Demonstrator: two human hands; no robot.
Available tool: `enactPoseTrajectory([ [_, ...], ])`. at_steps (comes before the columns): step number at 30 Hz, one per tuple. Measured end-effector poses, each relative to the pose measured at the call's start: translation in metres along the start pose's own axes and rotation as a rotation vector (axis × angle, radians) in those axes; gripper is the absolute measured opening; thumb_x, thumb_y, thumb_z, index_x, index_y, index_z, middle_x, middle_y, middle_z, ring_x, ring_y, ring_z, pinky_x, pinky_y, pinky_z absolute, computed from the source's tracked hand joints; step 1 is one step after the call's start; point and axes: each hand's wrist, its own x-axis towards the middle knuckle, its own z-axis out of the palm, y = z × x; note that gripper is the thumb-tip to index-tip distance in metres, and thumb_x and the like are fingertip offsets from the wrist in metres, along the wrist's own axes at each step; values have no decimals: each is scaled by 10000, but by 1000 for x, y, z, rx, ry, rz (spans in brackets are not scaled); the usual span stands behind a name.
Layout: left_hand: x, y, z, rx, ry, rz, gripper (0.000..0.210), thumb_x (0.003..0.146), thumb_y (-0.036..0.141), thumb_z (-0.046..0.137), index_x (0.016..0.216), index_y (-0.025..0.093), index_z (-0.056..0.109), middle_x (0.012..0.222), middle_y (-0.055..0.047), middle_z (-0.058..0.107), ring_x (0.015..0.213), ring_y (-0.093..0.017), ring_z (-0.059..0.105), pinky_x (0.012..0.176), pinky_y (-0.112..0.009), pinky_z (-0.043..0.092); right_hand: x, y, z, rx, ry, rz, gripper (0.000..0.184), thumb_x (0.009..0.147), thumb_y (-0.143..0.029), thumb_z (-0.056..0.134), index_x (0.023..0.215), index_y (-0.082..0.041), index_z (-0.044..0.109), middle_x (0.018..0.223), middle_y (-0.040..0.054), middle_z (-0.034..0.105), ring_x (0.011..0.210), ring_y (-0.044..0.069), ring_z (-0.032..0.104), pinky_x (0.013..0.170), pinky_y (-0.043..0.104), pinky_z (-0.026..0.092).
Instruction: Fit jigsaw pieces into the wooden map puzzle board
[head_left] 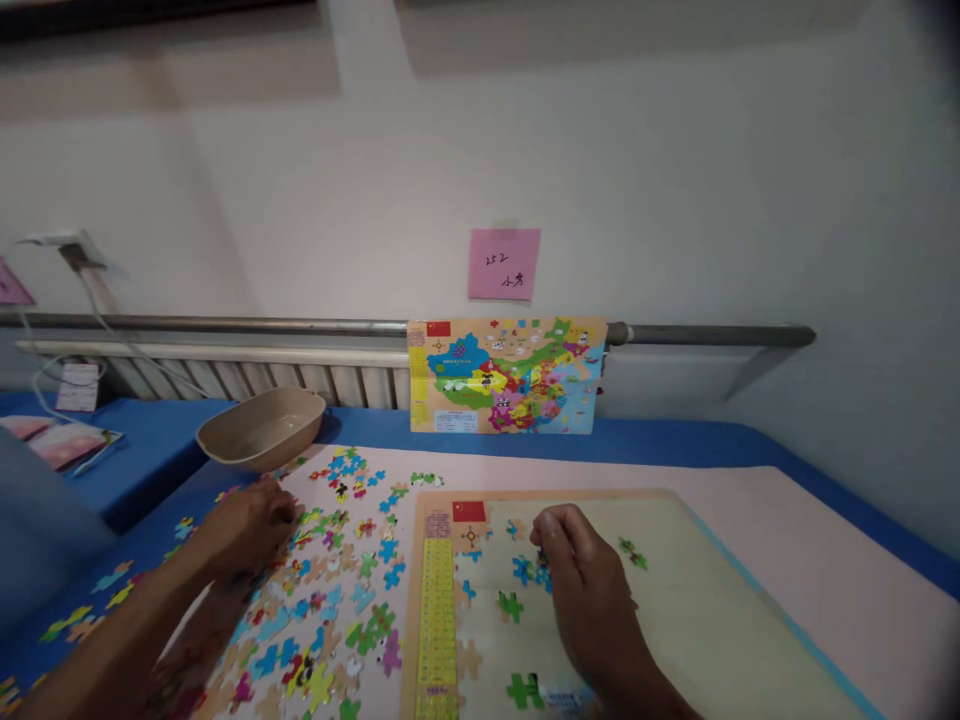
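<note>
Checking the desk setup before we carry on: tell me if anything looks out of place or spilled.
A few loose puzzle pieces lie off the pink mat, scattered on the blue cloth by the left hand. The rest sit in a heap on the mat. The bowl is upright, and the right hand rests on the puzzle board. Nothing looks damaged.

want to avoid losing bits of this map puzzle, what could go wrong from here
1. Loose coloured puzzle pieces are spread to the near-left edge, some on the blue table cover; the left hand or its forearm resting among them could sweep some off.
2. The right hand rests on the wooden puzzle board, covering blue pieces beneath it; a slide may shift the few placed pieces.
3. The beige bowl sits tilted at the cover's step and might tip if bumped.
</note>
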Motion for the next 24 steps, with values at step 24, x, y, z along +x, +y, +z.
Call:
enactPoseTrajectory([
  [24, -41, 195, -24, -1050, -230, 124, 266, 701, 385, 677, 857, 178, 735, 766, 2, 644, 718, -155, 526, 671, -274, 393, -15, -38, 16, 279, -469, 69, 263, 1003, -415, 521, 886, -202, 620, 786, -7, 545, 744, 190, 473, 682, 316, 347],
])
